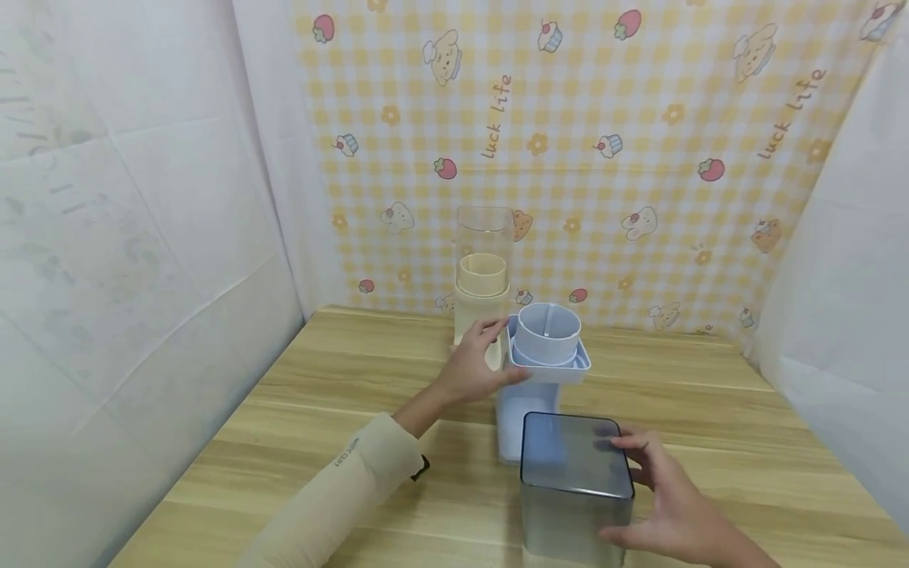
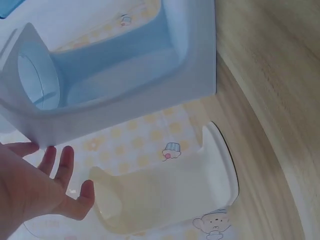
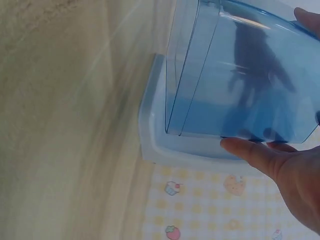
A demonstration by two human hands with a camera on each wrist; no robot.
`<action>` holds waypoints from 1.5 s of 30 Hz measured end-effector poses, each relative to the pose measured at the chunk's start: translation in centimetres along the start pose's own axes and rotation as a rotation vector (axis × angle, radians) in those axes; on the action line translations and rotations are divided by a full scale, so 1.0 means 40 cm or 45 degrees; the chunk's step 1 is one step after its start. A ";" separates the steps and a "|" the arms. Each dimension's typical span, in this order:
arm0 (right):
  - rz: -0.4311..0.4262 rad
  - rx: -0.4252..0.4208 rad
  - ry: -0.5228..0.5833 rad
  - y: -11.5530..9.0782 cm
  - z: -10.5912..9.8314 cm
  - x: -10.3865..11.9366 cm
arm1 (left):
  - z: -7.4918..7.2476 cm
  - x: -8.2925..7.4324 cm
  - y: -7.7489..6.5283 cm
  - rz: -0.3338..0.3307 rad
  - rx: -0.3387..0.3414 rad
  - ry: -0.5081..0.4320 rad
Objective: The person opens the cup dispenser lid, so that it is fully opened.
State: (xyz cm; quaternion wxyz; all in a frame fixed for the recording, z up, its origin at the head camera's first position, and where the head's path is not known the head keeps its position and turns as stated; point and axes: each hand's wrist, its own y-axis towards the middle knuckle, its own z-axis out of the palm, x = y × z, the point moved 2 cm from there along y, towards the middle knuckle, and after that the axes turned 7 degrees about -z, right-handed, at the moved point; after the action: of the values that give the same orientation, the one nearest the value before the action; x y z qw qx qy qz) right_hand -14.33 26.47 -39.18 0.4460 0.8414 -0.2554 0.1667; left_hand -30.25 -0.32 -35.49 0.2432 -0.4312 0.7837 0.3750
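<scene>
A pale blue dispenser stand (image 1: 547, 372) stands upright mid-table, with a square tray and a round collar (image 1: 547, 331) on top. My left hand (image 1: 477, 364) holds the tray's left side, thumb across the front and fingertips at the back edge. Its other fingers (image 2: 64, 167) curl loosely beside the stand in the left wrist view. My right hand (image 1: 667, 501) grips a smoky see-through square container (image 1: 575, 457) from the right, thumb and fingers spread along its side. That container is in front of the stand, flat face up; the right wrist view shows it over the stand's base (image 3: 150, 115).
Just behind the blue stand, a cream dispenser (image 1: 481, 304) with a clear canister stands near the back of the wooden table (image 1: 298, 442). Behind it hangs a yellow checked cloth (image 1: 540, 189). White sheets (image 1: 156, 237) close off both sides.
</scene>
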 end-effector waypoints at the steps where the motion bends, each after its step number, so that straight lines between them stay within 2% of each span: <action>1: 0.007 0.011 0.003 -0.001 0.003 -0.004 | 0.003 -0.002 0.000 -0.015 0.016 0.012; 7: 0.092 0.023 -0.026 0.000 0.018 -0.014 | 0.017 -0.001 0.002 -0.038 0.009 -0.039; 11: 0.156 0.015 -0.045 0.000 0.021 -0.017 | 0.019 0.002 0.006 0.020 -0.003 -0.081; 15: 0.170 0.016 -0.014 -0.001 0.024 -0.024 | 0.019 0.000 0.010 0.079 -0.031 -0.086; 21: 0.155 0.022 0.003 0.000 0.026 -0.035 | 0.024 0.002 0.014 0.097 -0.066 -0.056; 30: 0.261 0.087 0.012 0.000 0.023 -0.045 | 0.026 -0.010 0.020 0.061 -0.119 0.105; 33: 0.263 0.103 0.005 -0.003 0.024 -0.048 | 0.029 -0.013 0.023 0.056 -0.121 0.132; 37: 0.209 0.098 -0.034 -0.006 0.027 -0.056 | 0.035 -0.012 0.029 0.043 -0.103 0.127; 45: 0.149 0.082 -0.172 -0.001 0.021 -0.062 | 0.048 -0.014 0.047 0.046 -0.097 0.200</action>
State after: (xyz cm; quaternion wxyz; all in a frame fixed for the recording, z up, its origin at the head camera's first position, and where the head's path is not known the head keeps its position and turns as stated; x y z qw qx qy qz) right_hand -16.28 26.47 -40.90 0.3900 0.8482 -0.3284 0.1434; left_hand -31.44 2.15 -35.54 0.1574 -0.4540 0.7933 0.3738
